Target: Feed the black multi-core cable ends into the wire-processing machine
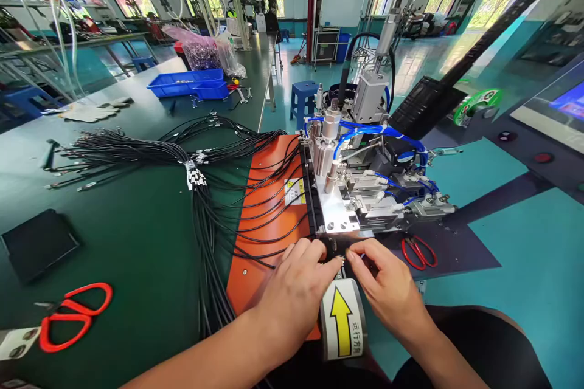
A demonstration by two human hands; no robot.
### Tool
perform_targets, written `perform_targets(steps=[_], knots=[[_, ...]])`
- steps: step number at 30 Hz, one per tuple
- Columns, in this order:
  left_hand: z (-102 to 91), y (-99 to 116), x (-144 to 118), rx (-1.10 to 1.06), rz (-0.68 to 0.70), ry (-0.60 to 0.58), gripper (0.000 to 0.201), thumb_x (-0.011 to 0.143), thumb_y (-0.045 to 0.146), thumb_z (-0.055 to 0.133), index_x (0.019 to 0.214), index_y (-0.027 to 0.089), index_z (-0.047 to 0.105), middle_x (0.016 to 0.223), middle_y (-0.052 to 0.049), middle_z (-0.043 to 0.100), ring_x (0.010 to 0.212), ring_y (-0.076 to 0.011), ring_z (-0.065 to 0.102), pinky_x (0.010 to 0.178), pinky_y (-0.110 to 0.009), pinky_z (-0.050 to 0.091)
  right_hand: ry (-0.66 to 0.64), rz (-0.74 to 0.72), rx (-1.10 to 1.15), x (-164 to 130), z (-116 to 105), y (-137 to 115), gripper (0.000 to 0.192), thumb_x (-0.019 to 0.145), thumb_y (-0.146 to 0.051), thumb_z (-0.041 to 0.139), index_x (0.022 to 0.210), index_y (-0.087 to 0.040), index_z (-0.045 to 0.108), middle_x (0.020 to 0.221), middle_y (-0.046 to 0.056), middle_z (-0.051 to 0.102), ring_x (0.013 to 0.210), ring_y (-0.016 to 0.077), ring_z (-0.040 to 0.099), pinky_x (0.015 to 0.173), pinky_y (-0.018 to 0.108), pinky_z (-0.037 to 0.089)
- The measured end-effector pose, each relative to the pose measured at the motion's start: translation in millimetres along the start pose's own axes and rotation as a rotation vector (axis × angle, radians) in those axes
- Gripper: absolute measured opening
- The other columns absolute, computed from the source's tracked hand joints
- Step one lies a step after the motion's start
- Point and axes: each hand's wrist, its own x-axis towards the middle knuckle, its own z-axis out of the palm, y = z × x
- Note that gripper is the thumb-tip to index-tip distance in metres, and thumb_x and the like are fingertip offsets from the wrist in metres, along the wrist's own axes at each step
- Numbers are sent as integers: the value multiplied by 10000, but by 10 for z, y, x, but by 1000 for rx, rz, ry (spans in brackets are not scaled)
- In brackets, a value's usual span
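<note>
At the near edge of the machine (pixel 374 200), left hand (pixel 301 279) and right hand (pixel 387 276) meet around one small cable end (pixel 341 260); whether either pinches it, I cannot tell. It looks light and bendy, probably best held behind its tip. Two scissors: one pair (pixel 420 253) beside the machine, another (pixel 68 317) well left.

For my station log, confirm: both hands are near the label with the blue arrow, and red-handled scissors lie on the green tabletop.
Wrong colour: in the head view, the arrow is yellow. The left hand and right hand are near the label, and red-handled scissors lie on the green tabletop.
</note>
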Motion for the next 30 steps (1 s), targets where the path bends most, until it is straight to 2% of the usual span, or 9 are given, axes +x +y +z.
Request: perform_targets(steps=[4, 8, 11, 15, 22, 26, 30], knots=[[-41, -4, -3, 14, -10, -14, 225, 983, 189, 459, 1110, 247, 636, 983, -52, 552, 909, -232, 484, 793, -409, 460, -6, 28, -21, -28, 21, 9, 239, 985, -352, 481, 858, -199, 614, 850, 11, 614, 809, 161, 565, 751, 289, 419], [16, -40, -19, 3, -40, 10, 170, 961, 124, 469, 908, 165, 626, 883, -46, 559, 842, -218, 488, 770, -393, 455, -33, 140, -7, -32, 47, 17, 284, 977, -415, 466, 847, -201, 601, 809, 6, 613, 744, 162, 550, 711, 290, 407], [44, -47, -27, 2, -71, 38, 172, 948, 117, 490, 829, 155, 609, 844, -45, 553, 829, -221, 486, 754, -389, 453, -68, 219, 27, -10, 54, 10, 323, 972, -456, 450, 835, -204, 596, 772, 3, 605, 706, 161, 531, 674, 284, 403], [26, -51, -30, 27, -111, 20, 204, 946, 89, 464, 865, 162, 636, 881, -52, 562, 861, -228, 504, 752, -379, 459, -96, 267, 64, 10, 53, -7, 348, 966, -489, 444, 831, -201, 585, 752, 9, 591, 691, 166, 514, 639, 283, 394], [-68, -84, -48, -120, -175, -102, 243, 958, 105, 455, 1053, 221, 645, 971, -26, 552, 794, -154, 581, 695, -284, 471, -66, 265, 98, -5, 48, -27, 341, 969, -478, 450, 834, -203, 599, 751, 6, 584, 695, 164, 516, 649, 279, 400], [-70, -78, -31, -21, -215, -105, 234, 957, 139, 487, 1045, 252, 671, 946, -24, 564, 806, -176, 595, 692, -297, 465, -101, 291, 94, -2, 33, -62, 331, 973, -472, 451, 820, -209, 581, 746, 3, 591, 704, 168, 533, 624, 272, 390], [-34, -100, -33, 54, -179, -85, 224, 948, 144, 509, 1024, 261, 684, 890, -15, 563, 784, -186, 585, 672, -303, 453, -111, 224, 4, 1, 23, -84, 325, 1000, -440, 403, 805, -215, 533, 747, -6, 576, 710, 164, 520, 660, 281, 386]])
